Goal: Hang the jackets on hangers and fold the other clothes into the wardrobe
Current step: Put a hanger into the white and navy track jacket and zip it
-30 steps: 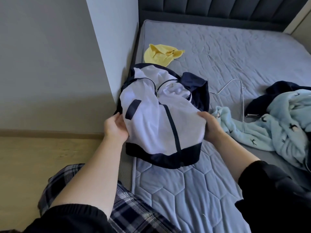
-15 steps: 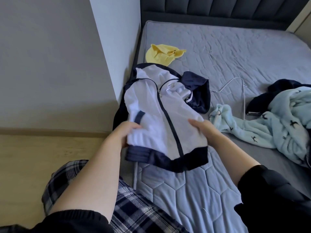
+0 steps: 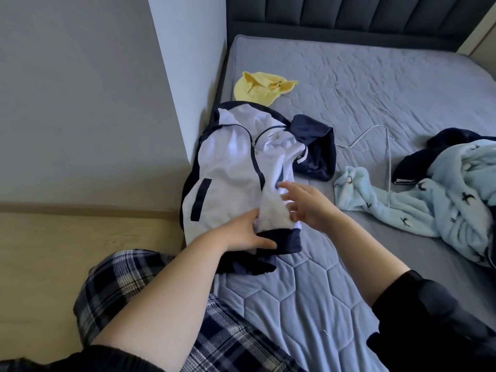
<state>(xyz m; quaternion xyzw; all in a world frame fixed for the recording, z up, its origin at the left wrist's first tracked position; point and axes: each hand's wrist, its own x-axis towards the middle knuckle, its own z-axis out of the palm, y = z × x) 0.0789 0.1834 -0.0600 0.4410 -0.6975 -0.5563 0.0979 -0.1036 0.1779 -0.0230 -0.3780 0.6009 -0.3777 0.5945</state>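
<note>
Left hand (image 3: 241,234): forearm bare, entering from lower left, wrist straight, left sleeve (image 3: 67,361) bunched up near the elbow. The thumb lies stretched along the dark hem of the jacket (image 3: 228,167) and the fingers are tucked into the white fold just above it. I log this as a pinch.

Right hand (image 3: 308,208): just right of that grip, palm down, fingers (image 3: 285,187) spread and straight, blurred. From here I cannot tell whether they touch cloth. Forearm bare, entering from lower right, right sleeve (image 3: 418,304) bunched at the elbow.
</note>
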